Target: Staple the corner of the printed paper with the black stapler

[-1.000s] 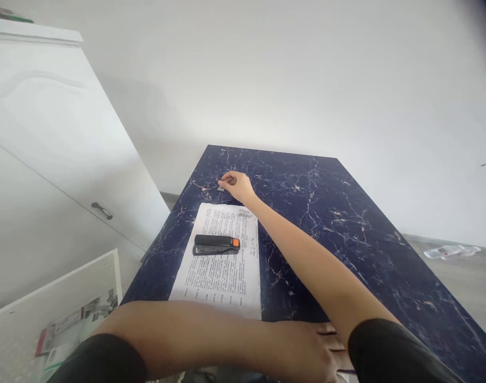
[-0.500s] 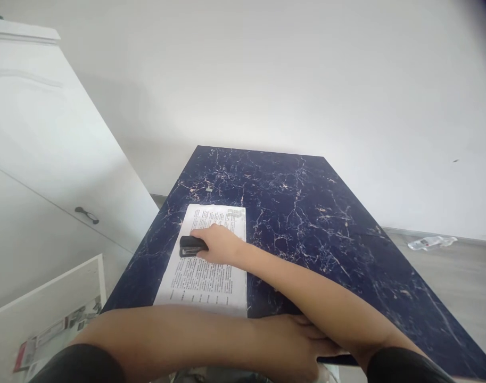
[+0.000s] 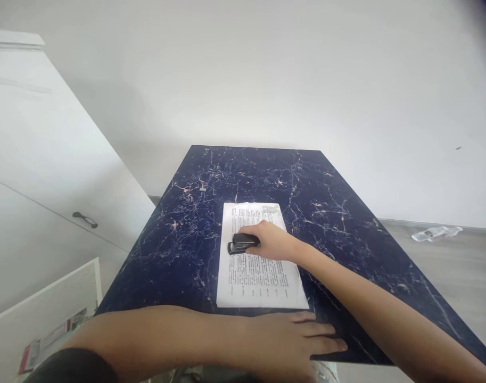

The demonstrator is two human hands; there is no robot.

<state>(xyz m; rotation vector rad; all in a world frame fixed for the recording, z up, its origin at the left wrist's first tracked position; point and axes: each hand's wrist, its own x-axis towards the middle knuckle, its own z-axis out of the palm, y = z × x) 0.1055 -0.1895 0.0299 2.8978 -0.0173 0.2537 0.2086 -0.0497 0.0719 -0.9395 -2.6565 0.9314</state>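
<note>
A black stapler (image 3: 239, 244) is gripped by my right hand (image 3: 271, 241), its front end pointing left. It rests over a printed paper sheet (image 3: 262, 295), which lies on the dark blue marble-patterned table (image 3: 179, 266). Rows of text and a grey picture in the far right corner show on the paper. My left forearm crosses the near side of the table. At its end my left hand (image 3: 294, 338) lies flat by the near table edge, fingers spread and holding nothing, just below the paper.
A small pale piece (image 3: 203, 189) lies on the far left of the tabletop. Left of the table stands a white cabinet (image 3: 47, 154) with a dark handle. Clear plastic packaging (image 3: 436, 233) is on the floor at right. A white wall (image 3: 258, 80) rises behind the table.
The paper has shifted to the right across the table, together with the stapler and my right hand. My left hand's fingers, partly covered before by the right arm, now show fully.
</note>
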